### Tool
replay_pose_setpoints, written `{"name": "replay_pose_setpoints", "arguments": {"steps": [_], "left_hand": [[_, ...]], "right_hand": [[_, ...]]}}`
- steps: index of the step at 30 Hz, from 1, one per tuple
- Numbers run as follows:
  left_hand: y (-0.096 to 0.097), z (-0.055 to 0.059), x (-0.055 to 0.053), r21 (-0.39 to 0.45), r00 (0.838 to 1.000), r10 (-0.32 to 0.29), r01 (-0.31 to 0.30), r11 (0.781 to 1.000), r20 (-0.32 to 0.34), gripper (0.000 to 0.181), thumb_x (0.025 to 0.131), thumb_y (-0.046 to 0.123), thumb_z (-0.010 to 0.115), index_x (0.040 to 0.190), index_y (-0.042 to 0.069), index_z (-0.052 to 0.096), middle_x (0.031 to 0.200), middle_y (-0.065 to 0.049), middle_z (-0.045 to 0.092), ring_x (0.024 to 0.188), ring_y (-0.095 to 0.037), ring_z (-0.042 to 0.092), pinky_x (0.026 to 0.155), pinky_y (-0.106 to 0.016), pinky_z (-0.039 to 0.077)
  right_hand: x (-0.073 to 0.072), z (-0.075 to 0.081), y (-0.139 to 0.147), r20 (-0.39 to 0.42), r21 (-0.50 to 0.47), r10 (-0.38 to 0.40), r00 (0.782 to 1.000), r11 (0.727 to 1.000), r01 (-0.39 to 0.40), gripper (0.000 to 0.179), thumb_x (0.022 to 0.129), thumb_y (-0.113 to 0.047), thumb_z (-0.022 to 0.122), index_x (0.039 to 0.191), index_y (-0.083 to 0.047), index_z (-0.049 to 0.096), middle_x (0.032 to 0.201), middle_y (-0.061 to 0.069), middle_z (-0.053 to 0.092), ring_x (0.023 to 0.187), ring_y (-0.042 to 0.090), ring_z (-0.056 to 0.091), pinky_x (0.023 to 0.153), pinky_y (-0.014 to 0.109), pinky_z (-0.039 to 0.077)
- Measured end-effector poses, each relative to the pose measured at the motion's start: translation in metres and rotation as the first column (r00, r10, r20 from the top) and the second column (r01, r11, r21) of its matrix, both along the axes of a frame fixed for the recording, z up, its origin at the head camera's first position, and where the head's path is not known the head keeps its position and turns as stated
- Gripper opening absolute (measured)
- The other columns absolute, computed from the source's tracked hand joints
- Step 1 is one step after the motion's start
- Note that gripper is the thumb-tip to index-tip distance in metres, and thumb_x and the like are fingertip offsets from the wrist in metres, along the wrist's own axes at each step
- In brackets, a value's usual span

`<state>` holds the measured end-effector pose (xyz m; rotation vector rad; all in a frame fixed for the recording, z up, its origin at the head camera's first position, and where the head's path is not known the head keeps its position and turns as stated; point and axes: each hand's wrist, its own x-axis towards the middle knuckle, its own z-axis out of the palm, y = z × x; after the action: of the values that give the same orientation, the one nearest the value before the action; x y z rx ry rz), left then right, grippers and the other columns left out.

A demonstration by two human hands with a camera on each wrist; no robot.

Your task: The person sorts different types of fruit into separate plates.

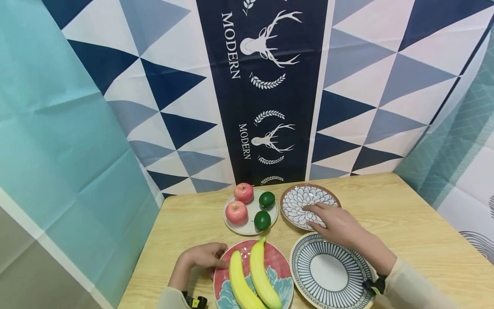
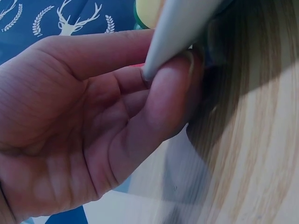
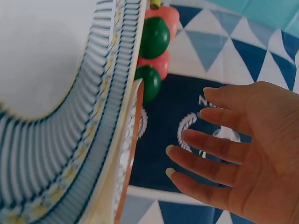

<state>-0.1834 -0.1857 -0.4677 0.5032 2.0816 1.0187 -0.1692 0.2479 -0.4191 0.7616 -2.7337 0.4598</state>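
My left hand point(image 1: 203, 256) grips the left rim of a red plate with blue leaf shapes point(image 1: 275, 262). In the left wrist view, the thumb and fingers of the left hand point(image 2: 93, 107) pinch that plate's pale edge point(image 2: 175, 37). Two bananas point(image 1: 243, 281) lie side by side on the red plate. With fingers spread, my right hand point(image 1: 339, 223) hovers over the brown-rimmed petal-pattern plate point(image 1: 295, 201). The right wrist view shows the right hand point(image 3: 247, 149) holding nothing, apart from the blue-striped plate point(image 3: 107, 107).
Behind the red plate, a small white plate point(image 1: 250, 229) carries two apples point(image 1: 236, 213) and two green fruits point(image 1: 262, 220). The blue-striped plate with a white middle point(image 1: 328, 272) stands right of the red one. A patterned cloth point(image 1: 270, 94) hangs along the wooden table's point(image 1: 175, 223) back edge.
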Motion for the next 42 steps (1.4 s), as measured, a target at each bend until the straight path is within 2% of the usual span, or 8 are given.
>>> {"name": "replay_pose_setpoints", "arguments": {"steps": [7,12,17,26,31,35,42], "left_hand": [[0.000,-0.001,0.001,0.020,1.000,-0.004,0.004,1.000,0.025,0.015,0.102,0.018,0.069,0.112,0.009,0.065,0.094,-0.006,0.070,0.066,-0.013,0.064,0.056,-0.023,0.053],[0.000,-0.003,0.001,0.035,0.999,0.000,-0.001,0.999,0.038,0.015,0.102,0.017,0.069,0.113,0.008,0.065,0.094,-0.006,0.071,0.067,-0.014,0.065,0.056,-0.024,0.053],[0.001,-0.004,0.001,0.046,0.999,0.009,-0.012,0.999,0.053,0.015,0.102,0.018,0.069,0.112,0.008,0.065,0.094,-0.007,0.071,0.067,-0.013,0.065,0.056,-0.023,0.053],[0.000,-0.003,0.002,0.045,0.999,0.015,-0.018,0.999,0.051,0.017,0.101,0.016,0.069,0.115,0.008,0.065,0.096,-0.006,0.071,0.067,-0.014,0.065,0.055,-0.023,0.053],[-0.003,-0.004,0.003,0.059,0.998,0.019,-0.022,0.998,0.055,0.015,0.101,0.015,0.069,0.113,0.007,0.065,0.093,-0.006,0.072,0.065,-0.012,0.065,0.054,-0.022,0.053],[-0.003,-0.005,0.003,0.071,0.998,0.016,-0.020,0.997,0.052,0.014,0.101,0.014,0.068,0.112,0.006,0.064,0.092,-0.006,0.071,0.063,-0.011,0.064,0.054,-0.022,0.052],[-0.001,-0.006,0.000,0.056,0.997,0.025,-0.029,0.998,0.066,0.015,0.102,0.015,0.068,0.114,0.007,0.064,0.094,-0.007,0.072,0.065,-0.012,0.065,0.054,-0.022,0.053]], "right_hand": [[0.005,-0.008,0.026,0.020,-0.030,-0.089,0.996,0.995,0.090,0.037,0.094,-0.023,0.081,0.127,-0.009,0.071,0.121,0.015,0.073,0.101,0.034,0.073,0.084,0.056,0.059],[0.007,-0.016,0.041,0.031,-0.044,-0.092,0.995,0.995,0.094,0.031,0.092,-0.023,0.084,0.117,-0.009,0.074,0.104,0.007,0.074,0.087,0.024,0.072,0.075,0.048,0.059],[0.009,-0.026,0.053,0.106,-0.055,-0.088,0.990,0.994,0.095,0.023,0.092,-0.027,0.084,0.108,-0.013,0.074,0.093,-0.002,0.072,0.080,0.015,0.066,0.068,0.038,0.055],[0.011,-0.037,0.070,0.259,-0.048,-0.104,0.960,0.992,0.120,0.021,0.092,-0.025,0.083,0.104,-0.011,0.073,0.086,-0.005,0.065,0.075,0.011,0.058,0.063,0.033,0.050],[0.012,-0.042,0.074,0.303,-0.071,-0.082,0.949,0.992,0.108,0.019,0.091,-0.024,0.083,0.100,-0.011,0.072,0.083,-0.006,0.063,0.073,0.010,0.056,0.062,0.032,0.048],[0.013,-0.044,0.076,0.351,-0.080,-0.095,0.932,0.988,0.130,0.018,0.091,-0.023,0.084,0.099,-0.012,0.071,0.081,-0.006,0.061,0.071,0.010,0.053,0.061,0.030,0.046],[0.015,-0.049,0.079,0.396,-0.097,-0.088,0.914,0.986,0.137,0.014,0.092,-0.018,0.082,0.095,-0.014,0.070,0.077,-0.008,0.060,0.068,0.008,0.052,0.059,0.028,0.045]]}}
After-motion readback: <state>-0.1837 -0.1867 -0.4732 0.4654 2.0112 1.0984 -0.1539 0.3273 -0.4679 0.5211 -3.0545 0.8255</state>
